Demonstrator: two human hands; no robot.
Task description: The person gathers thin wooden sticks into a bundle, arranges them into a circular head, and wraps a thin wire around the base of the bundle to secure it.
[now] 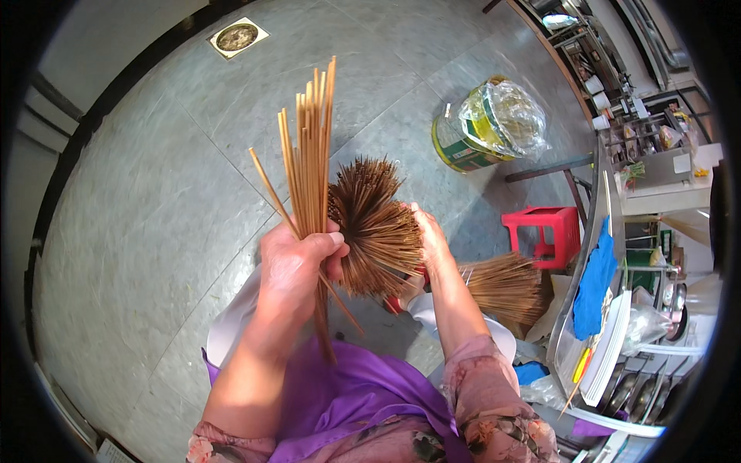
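Note:
My left hand (297, 251) is closed round a handful of long, light wooden sticks (309, 154). Most of them point up and away, while one leans out to the left and some lower ends poke out below the fist. Right beside it is a large, dense bundle of thin brown sticks (378, 239), its tips fanned outward round a dark hollow. My right hand (432, 239) grips this bundle from its right side, with most fingers hidden behind it. The left thumb and knuckles are close against the bundle's left edge.
Another bundle of thin sticks (505, 289) lies to the right of my right forearm. Beyond it are a red plastic stool (544, 235) and a green-yellow bucket (459, 147) with clear plastic over it. A blue cloth (594, 285) rests on the metal table at right. A drain (237, 36) is set in the grey floor.

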